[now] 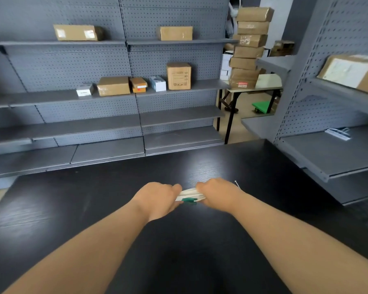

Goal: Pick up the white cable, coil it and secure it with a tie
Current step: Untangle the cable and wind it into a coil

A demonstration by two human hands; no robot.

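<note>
White cable, gathered into a flat bundle of strands, sits low over the black worktop between the left hand and right hand, each gripping one end. It looks light, limp and springy, so the loops may slip. The best hold is probably mid-bundle, beside the green piece.

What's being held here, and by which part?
The coiled white cable: left hand grips its left end, right hand its right end.

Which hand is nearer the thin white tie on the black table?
Right. The right hand lies beside the thin white tie; the left hand is across the coiled white cable from it.
</note>
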